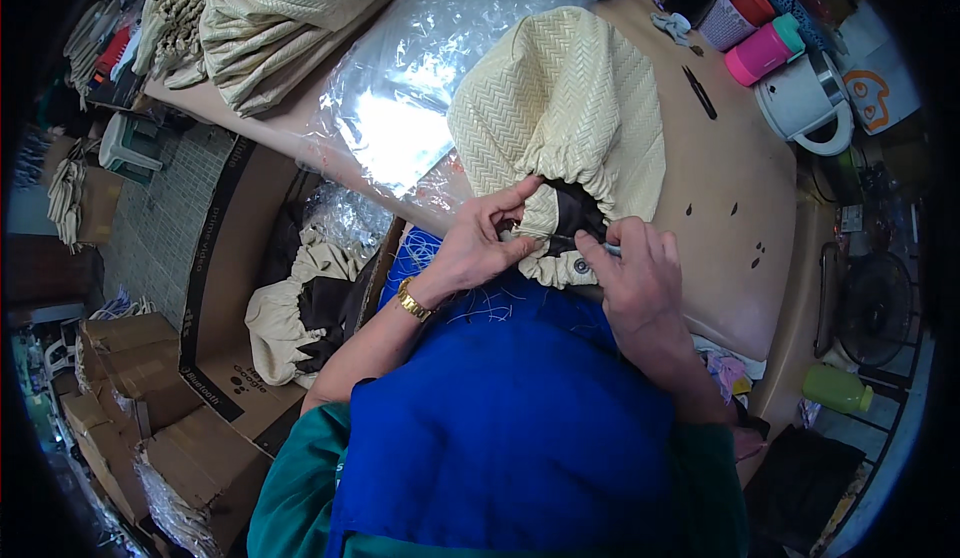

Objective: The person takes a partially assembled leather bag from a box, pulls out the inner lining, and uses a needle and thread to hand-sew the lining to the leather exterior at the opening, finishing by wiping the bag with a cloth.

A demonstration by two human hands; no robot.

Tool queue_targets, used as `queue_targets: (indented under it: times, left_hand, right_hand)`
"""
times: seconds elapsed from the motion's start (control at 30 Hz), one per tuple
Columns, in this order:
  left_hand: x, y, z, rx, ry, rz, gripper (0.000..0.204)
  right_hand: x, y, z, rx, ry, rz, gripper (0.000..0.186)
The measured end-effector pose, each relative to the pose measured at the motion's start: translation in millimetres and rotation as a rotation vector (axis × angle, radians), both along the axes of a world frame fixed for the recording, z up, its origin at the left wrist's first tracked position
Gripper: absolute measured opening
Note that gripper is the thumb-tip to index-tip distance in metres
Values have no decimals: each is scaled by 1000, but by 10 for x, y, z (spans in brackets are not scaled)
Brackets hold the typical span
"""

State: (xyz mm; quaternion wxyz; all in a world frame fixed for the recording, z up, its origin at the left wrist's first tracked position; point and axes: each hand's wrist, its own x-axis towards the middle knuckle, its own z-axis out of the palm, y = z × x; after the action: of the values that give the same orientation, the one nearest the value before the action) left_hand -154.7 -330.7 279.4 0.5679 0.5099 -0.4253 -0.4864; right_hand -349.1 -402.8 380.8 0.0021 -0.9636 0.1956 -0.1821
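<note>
A cream bag (560, 98) with a woven herringbone pattern lies at the table's near edge, its gathered mouth turned toward me. Dark lining (577, 216) shows inside the opening, and a round metal snap (581, 266) sits on a tab beside it. My left hand (485, 240) pinches the edge of the mouth between thumb and fingers. At the other side of the opening, my right hand (640, 273) is closed around a small pale blue-grey tool (612, 249), mostly hidden by the fingers. Its kind cannot be made out.
Clear plastic bags (400, 78) lie left of the bag, below a cream stack (290, 18). Black tweezers (700, 93), a pink bottle (765, 50) and a white jug (805, 103) stand or lie at right. An open carton (215, 258) at left holds more cream bags (285, 308).
</note>
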Motion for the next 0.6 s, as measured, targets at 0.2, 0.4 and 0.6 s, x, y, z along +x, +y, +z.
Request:
queue_targets:
  times: [0.2,0.4,0.6]
  left_hand:
    - [28,-18,67,42,55,-40,76]
    - [28,-17,85,16,102,-35,78]
    - [30,-7,88,14,123,-50,78]
  right_hand:
    - [-58,-109,22,58,29,80,25]
    - [-49,-107,-141,195,-114,2,28]
    - [-104,-132,-261,298,-171,-61,33]
